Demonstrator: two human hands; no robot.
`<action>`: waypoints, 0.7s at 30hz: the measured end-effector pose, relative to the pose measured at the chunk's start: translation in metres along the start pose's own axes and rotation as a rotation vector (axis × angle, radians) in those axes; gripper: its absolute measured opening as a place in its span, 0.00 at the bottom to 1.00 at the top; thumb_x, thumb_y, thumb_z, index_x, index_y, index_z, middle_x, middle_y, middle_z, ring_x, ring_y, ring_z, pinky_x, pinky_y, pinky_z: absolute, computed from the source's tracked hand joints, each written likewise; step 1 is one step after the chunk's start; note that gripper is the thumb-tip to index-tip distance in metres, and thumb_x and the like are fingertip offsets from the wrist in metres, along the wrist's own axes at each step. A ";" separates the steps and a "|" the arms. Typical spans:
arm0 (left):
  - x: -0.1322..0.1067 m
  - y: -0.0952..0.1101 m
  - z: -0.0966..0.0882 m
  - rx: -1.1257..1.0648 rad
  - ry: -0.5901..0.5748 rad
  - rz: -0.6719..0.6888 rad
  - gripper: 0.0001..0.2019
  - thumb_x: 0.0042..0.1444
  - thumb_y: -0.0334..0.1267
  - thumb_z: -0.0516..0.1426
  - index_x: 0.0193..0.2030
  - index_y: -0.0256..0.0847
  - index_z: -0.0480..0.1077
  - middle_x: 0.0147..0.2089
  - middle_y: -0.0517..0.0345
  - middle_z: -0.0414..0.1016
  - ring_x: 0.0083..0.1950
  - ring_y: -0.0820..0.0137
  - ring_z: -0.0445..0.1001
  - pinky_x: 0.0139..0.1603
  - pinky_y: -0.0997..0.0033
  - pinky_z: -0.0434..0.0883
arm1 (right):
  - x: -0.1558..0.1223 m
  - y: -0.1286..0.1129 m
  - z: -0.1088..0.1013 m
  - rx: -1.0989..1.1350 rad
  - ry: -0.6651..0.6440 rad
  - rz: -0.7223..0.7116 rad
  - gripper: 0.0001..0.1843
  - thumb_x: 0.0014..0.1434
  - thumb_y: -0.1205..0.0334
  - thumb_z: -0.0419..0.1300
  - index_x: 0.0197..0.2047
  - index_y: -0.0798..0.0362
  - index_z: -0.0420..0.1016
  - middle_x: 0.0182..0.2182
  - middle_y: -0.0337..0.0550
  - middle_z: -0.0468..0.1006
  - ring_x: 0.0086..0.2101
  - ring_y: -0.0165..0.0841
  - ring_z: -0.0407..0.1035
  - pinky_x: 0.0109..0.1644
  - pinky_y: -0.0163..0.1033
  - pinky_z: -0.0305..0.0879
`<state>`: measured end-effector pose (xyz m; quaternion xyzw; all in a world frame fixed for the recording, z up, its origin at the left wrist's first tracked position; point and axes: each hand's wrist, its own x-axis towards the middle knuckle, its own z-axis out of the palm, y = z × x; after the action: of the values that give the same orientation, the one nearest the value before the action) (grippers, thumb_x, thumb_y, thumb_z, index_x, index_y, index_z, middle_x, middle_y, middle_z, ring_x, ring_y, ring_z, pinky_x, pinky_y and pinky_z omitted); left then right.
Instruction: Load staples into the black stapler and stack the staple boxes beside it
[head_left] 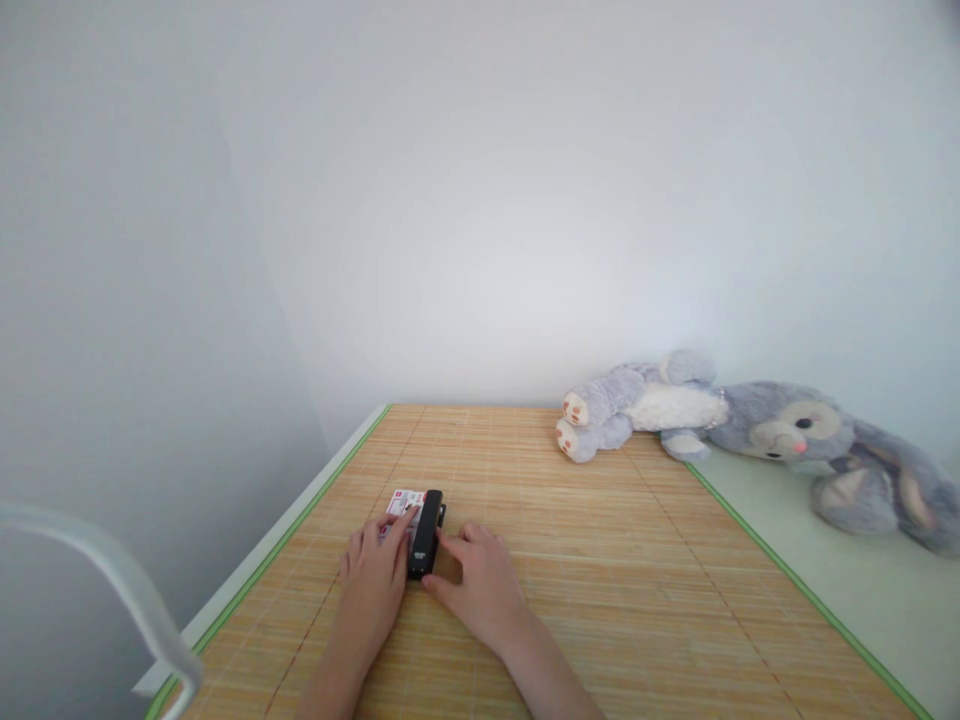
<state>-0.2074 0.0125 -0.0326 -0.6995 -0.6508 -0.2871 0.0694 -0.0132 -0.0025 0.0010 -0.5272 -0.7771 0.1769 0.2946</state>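
Observation:
A black stapler [426,540] lies lengthwise on the bamboo mat, pointing away from me. Beside and partly under my left fingers is a white card or packet with pink and red print [402,497], its right side against the stapler. My left hand [375,565] rests over this printed piece, fingers stretched forward, the index fingertip close to the stapler's left side. My right hand [481,578] holds the stapler from the right, thumb at its near end and index finger along its side. The print is too small to read.
The bamboo mat [570,560] has green edging and covers most of the pale table [847,570]. A grey plush rabbit [679,405] lies across the back right by the wall. A white curved bar [127,570] rises at the lower left.

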 end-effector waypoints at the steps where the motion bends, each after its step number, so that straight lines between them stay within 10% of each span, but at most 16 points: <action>1: 0.000 0.000 -0.002 -0.009 0.014 0.005 0.22 0.69 0.37 0.47 0.67 0.59 0.64 0.58 0.52 0.70 0.56 0.59 0.69 0.57 0.52 0.68 | -0.001 0.000 -0.001 0.011 0.006 0.003 0.36 0.54 0.45 0.70 0.65 0.38 0.69 0.45 0.42 0.75 0.47 0.42 0.69 0.53 0.44 0.63; 6: -0.004 0.009 -0.022 -0.130 0.173 0.038 0.22 0.69 0.38 0.46 0.67 0.56 0.65 0.61 0.52 0.70 0.60 0.58 0.67 0.64 0.47 0.65 | -0.026 0.015 -0.023 -0.012 0.073 0.045 0.36 0.60 0.52 0.65 0.70 0.39 0.62 0.46 0.43 0.77 0.47 0.42 0.69 0.53 0.45 0.65; 11: -0.013 0.076 -0.031 -0.339 0.082 0.163 0.20 0.69 0.39 0.47 0.65 0.54 0.67 0.59 0.54 0.72 0.61 0.61 0.69 0.63 0.53 0.68 | -0.057 0.066 -0.066 -0.237 0.144 0.063 0.31 0.65 0.53 0.58 0.70 0.36 0.62 0.58 0.41 0.74 0.58 0.42 0.64 0.62 0.47 0.59; 16: -0.006 0.148 0.002 -0.281 -0.200 0.293 0.22 0.68 0.42 0.50 0.68 0.53 0.63 0.65 0.54 0.69 0.67 0.61 0.65 0.68 0.53 0.64 | -0.067 0.119 -0.094 -0.442 0.111 0.190 0.35 0.67 0.43 0.51 0.74 0.39 0.52 0.69 0.40 0.62 0.69 0.44 0.50 0.72 0.55 0.41; 21: -0.001 0.161 0.041 -0.101 -0.228 0.256 0.27 0.67 0.53 0.49 0.71 0.52 0.60 0.74 0.54 0.59 0.75 0.51 0.51 0.74 0.40 0.48 | -0.065 0.139 -0.095 -0.517 0.008 0.275 0.37 0.68 0.36 0.43 0.76 0.37 0.44 0.74 0.34 0.49 0.72 0.45 0.39 0.73 0.59 0.33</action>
<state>-0.0415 0.0078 -0.0219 -0.8071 -0.5449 -0.2273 -0.0041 0.1646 -0.0129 -0.0256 -0.6858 -0.7166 0.0095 0.1268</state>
